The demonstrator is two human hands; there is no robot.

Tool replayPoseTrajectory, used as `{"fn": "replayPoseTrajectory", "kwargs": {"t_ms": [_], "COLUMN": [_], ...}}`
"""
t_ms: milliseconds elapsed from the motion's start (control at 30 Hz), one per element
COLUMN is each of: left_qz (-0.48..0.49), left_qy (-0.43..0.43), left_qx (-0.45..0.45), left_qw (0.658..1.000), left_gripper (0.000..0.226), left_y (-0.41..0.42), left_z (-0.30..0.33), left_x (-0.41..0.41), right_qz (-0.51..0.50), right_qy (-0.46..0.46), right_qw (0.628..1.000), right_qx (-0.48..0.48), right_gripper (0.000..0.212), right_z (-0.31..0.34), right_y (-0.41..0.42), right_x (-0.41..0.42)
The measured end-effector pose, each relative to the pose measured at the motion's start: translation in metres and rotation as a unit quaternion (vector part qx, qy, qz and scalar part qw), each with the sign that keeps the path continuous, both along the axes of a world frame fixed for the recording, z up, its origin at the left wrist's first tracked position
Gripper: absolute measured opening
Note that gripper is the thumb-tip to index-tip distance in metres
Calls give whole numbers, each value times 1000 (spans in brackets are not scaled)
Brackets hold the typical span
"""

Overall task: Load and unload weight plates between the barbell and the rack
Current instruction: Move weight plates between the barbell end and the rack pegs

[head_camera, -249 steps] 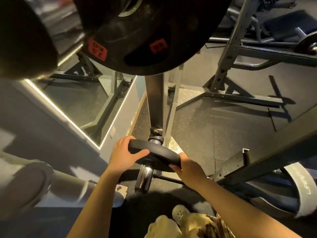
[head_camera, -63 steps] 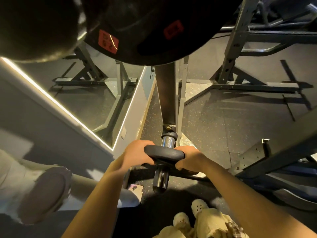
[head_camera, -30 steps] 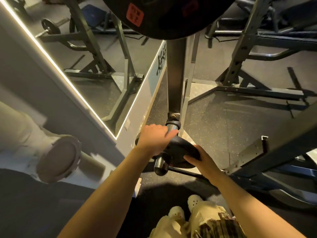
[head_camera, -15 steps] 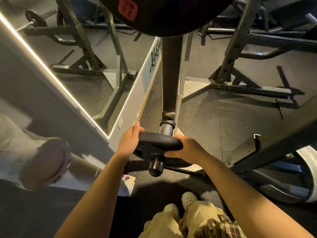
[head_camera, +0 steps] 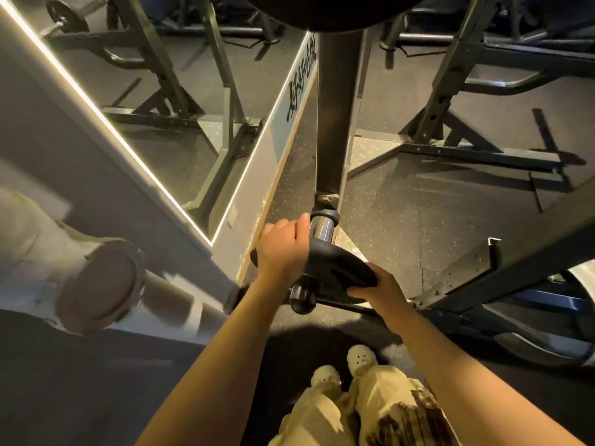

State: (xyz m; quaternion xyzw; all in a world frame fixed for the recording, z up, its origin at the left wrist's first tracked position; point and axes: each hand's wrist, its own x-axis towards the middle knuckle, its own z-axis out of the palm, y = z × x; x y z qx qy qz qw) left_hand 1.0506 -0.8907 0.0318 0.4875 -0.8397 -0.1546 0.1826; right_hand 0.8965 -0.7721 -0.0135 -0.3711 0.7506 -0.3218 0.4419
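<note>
A small black weight plate (head_camera: 335, 268) sits tilted on a chrome storage peg (head_camera: 320, 228) that sticks out low from the dark rack upright (head_camera: 335, 117). The peg's dark end (head_camera: 301, 299) shows just under the plate. My left hand (head_camera: 281, 249) grips the plate's left rim, fingers curled over its far side. My right hand (head_camera: 381, 289) holds the right rim with the thumb on top. A large black plate (head_camera: 331, 11) hangs overhead at the top edge.
A wall mirror with a lit frame (head_camera: 106, 111) runs along the left. A slanted rack beam (head_camera: 502, 262) crosses at the right, with other rack bases (head_camera: 476, 152) behind it on the rubber floor. My feet (head_camera: 344, 368) stand below the peg.
The plate has tilted, its right side dropping towards me. My left hand has slid up over the far rim and my right hand has moved lower on the right rim.
</note>
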Motion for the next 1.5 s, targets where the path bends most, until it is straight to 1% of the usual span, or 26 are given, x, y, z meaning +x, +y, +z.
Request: {"fn": "replayPoseTrajectory", "kwargs": {"t_ms": [33, 67, 133, 200, 267, 400, 500, 600, 667, 733, 800, 867, 900, 933, 967, 1000, 1033, 1100, 1133, 1167, 1267, 1333, 1367, 1400, 1433, 1500], "left_qz": [-48, -71, -85, -81, -71, -54, -40, -33, -34, -41, -66, -89, -56, 10, 97, 171, 214, 234, 238, 243, 263, 281, 290, 296, 304, 326], "left_qy": [-45, -69, -78, -78, -79, -76, -68, -68, -80, -65, -33, -17, 20, 45, 94, 144, 189, 220, 239, 273, 342, 351, 352, 347, 351, 372], "left_qx": [-58, -85, -123, -162, -175, -170, -155, -144, -134, -96, -54, 5, 30, 36, 110, 206, 281, 334, 343, 362, 389, 400, 402, 395, 388, 354], "left_qw": [996, 991, 986, 980, 979, 981, 985, 987, 987, 992, 996, 996, 998, 998, 985, 953, 916, 886, 877, 857, 814, 799, 794, 798, 796, 794], "left_gripper": [35, 38, 34, 32, 31, 29, 34, 37, 38, 39, 41, 40, 35, 31, 34, 40, 45, 51, 53, 56, 58, 63, 70, 78, 80, 67], "left_y": [9, 12, 15, 15, 13, 9, 4, 8, 8, 7, 3, -3, -5, -8, -8, -9, -9, -9, -8, -7, -4, -4, -6, -7, -8, -5], "left_z": [-4, -9, -11, -10, -9, -15, -21, -19, -19, -18, -18, -10, -5, -4, -3, -5, -11, -18, -21, -23, -27, -31, -35, -38, -41, -41], "left_x": [-4, -3, -6, 0, 3, 8, 14, 15, 14, 13, 16, 25, 30, 35, 41, 47, 55, 66, 69, 67, 55, 45, 43, 42, 43, 42], "right_qz": [-10, -13, -12, 24, 45, 71, 132, 175, 192, 200, 187, 172, 165, 158, 150, 141, 129, 96, 78, 63, 42, 49, 60, 76, 91, 114], "right_qy": [3, 6, 11, 28, 61, 119, 162, 221, 227, 219, 237, 233, 228, 218, 200, 175, 140, 53, 10, -26, -75, -77, -68, -52, -32, 4], "right_qw": [1000, 1000, 1000, 999, 997, 990, 978, 956, 945, 945, 943, 945, 947, 951, 957, 964, 973, 988, 993, 995, 994, 995, 995, 996, 995, 993], "right_qx": [10, 15, 22, 19, 12, 14, 14, -80, -137, -136, -137, -152, -156, -153, -147, -140, -133, -111, -93, -76, -60, -49, -37, -22, -10, -6], "right_gripper": [42, 44, 46, 46, 44, 39, 43, 53, 54, 50, 47, 48, 49, 50, 51, 50, 49, 42, 39, 37, 38, 36, 34, 34, 34, 38], "right_z": [-7, -11, -15, -16, -15, -4, 17, 43, 50, 49, 44, 41, 39, 37, 33, 29, 24, 14, 9, 4, -9, -15, -17, -16, -14, -2], "right_y": [6, 5, 6, 4, 2, -2, -6, -22, -37, -47, -48, -42, -39, -35, -31, -26, -21, -10, -6, -2, 5, 6, 6, 5, 3, -2], "right_x": [-1, 2, -1, -2, -3, -3, -4, 13, 27, 35, 34, 31, 30, 28, 25, 20, 16, 7, 5, 3, -1, -6, -8, -11, -13, -16]}}
